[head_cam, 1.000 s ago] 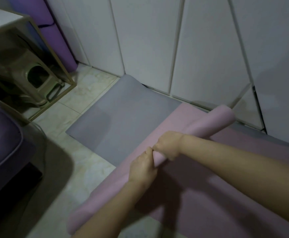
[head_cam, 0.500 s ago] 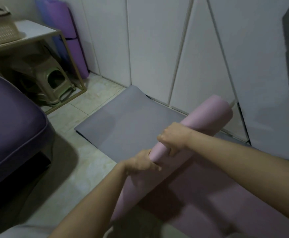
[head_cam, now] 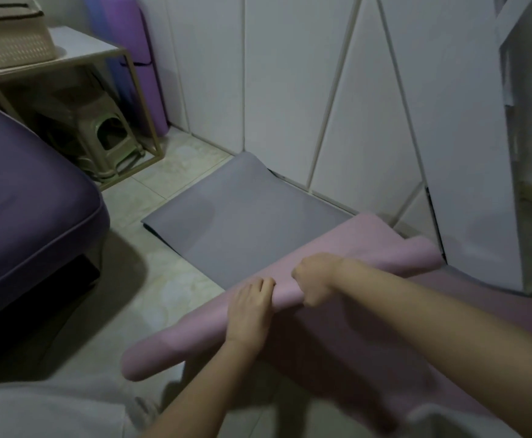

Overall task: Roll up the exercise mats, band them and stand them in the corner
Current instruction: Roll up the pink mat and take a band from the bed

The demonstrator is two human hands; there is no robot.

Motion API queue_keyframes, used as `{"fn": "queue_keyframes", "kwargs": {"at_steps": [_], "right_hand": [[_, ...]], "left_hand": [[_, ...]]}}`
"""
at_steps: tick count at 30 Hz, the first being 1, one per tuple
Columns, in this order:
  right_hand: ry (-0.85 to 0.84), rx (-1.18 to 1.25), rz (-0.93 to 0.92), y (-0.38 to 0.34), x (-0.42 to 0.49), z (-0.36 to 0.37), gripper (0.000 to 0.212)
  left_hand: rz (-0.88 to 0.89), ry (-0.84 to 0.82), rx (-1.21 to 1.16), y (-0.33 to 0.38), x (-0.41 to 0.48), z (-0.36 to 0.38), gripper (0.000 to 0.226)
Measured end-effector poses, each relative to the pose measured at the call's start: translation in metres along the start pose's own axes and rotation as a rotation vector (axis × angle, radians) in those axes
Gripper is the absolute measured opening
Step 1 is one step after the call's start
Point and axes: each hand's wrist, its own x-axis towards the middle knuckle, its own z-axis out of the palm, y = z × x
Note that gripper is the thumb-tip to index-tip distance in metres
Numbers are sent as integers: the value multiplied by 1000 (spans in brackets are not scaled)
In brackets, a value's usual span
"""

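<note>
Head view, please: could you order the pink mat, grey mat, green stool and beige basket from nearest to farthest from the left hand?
From the left hand:
1. pink mat, gripped under its fingers.
2. grey mat, flat on the floor just beyond the roll.
3. green stool, under the side table, upper left.
4. beige basket, on top of that table, far upper left.

Both arms extended fwd, L hand & R hand curled, knuckles up, nearly touching.

Pink mat runs off right; basket cropped.
</note>
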Motion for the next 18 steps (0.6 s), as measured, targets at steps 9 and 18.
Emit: {"fn": "queue_keyframes", "kwargs": {"at_steps": [9, 18], "right_hand": [[-341, 254, 97, -13, -16, 19, 53], [-54, 72, 155, -27, -54, 68, 49]], "left_hand": [[17, -401, -278, 1, -23, -2, 44], [151, -920, -321, 33, 2, -8, 52]]}}
